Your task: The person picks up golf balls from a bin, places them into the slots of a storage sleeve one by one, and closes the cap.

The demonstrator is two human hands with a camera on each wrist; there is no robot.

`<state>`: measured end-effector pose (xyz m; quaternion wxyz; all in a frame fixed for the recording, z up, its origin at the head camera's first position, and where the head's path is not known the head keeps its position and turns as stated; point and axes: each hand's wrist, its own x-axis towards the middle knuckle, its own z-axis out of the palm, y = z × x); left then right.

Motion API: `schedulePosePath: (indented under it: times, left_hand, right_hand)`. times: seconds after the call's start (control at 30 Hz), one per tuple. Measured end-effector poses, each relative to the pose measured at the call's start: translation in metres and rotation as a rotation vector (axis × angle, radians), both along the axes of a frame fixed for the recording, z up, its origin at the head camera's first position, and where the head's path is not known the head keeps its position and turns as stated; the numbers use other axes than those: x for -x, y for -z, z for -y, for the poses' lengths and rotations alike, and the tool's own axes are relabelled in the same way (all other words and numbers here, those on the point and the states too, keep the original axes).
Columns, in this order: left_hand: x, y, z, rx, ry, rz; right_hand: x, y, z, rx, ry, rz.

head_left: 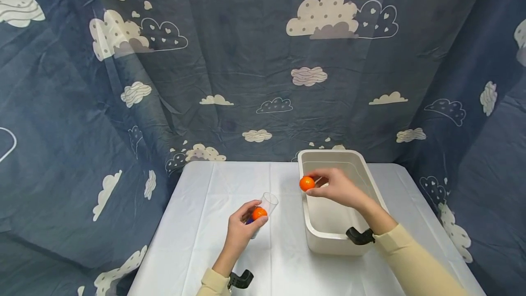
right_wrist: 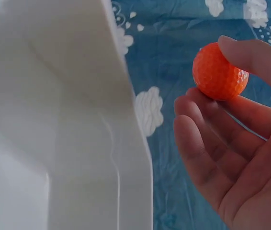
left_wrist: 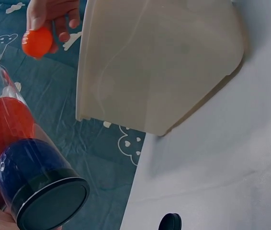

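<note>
My left hand (head_left: 241, 226) grips a clear plastic tube (left_wrist: 39, 129), tilted, with a black cap (left_wrist: 54, 203) at its lower end. Inside the tube a blue ball (left_wrist: 32, 160) lies at the capped end with an orange ball (left_wrist: 8, 122) above it. The tube's upper end (head_left: 270, 199) points away from me. Between thumb and fingers, my right hand (head_left: 339, 188) pinches a dimpled orange golf ball (right_wrist: 220, 72). That hand hovers over the left rim of the bin, to the right of the tube.
A deep off-white plastic bin (head_left: 315, 240) stands on the right half of the table, its walls rising beside my right hand. White cloth covers the table (head_left: 218, 186). A dark blue curtain with cloud prints (head_left: 246, 67) hangs behind and at both sides.
</note>
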<state>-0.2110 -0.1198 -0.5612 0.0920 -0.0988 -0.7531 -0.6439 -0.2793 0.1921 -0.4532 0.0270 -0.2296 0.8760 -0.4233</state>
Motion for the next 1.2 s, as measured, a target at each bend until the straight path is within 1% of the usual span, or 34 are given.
schedulePosePath:
  times: [0.17, 0.27, 0.37, 0.53, 0.67, 0.83, 1.03, 1.2]
  left_hand:
    - [-0.001, -0.001, -0.001, 0.001, 0.007, 0.007]
    - [-0.002, -0.002, -0.002, -0.008, 0.014, 0.017]
    - [-0.005, -0.002, -0.003, -0.023, 0.016, 0.025]
    - [-0.007, 0.0, -0.004, -0.036, 0.025, 0.024]
    - [-0.006, 0.001, -0.004, -0.007, 0.032, 0.012]
    - [-0.008, 0.0, -0.004, 0.027, 0.029, 0.001]
    - [-0.011, -0.001, -0.003, 0.026, 0.046, -0.007]
    - [-0.013, -0.001, -0.003, 0.008, 0.05, -0.022]
  right_hand:
    - [-0.012, -0.002, 0.013, 0.054, -0.014, 0.031]
    - [-0.018, -0.001, 0.022, 0.07, -0.036, 0.043]
    - [-0.023, 0.0, 0.03, 0.076, -0.054, 0.047]
    - [-0.03, 0.003, 0.044, 0.079, -0.088, 0.052]
    - [-0.034, 0.006, 0.053, 0.082, -0.103, 0.055]
    - [-0.037, 0.007, 0.062, 0.087, -0.093, 0.069]
    - [-0.039, 0.009, 0.07, 0.101, -0.117, 0.062]
    - [-0.041, 0.016, 0.074, 0.121, -0.152, 0.046]
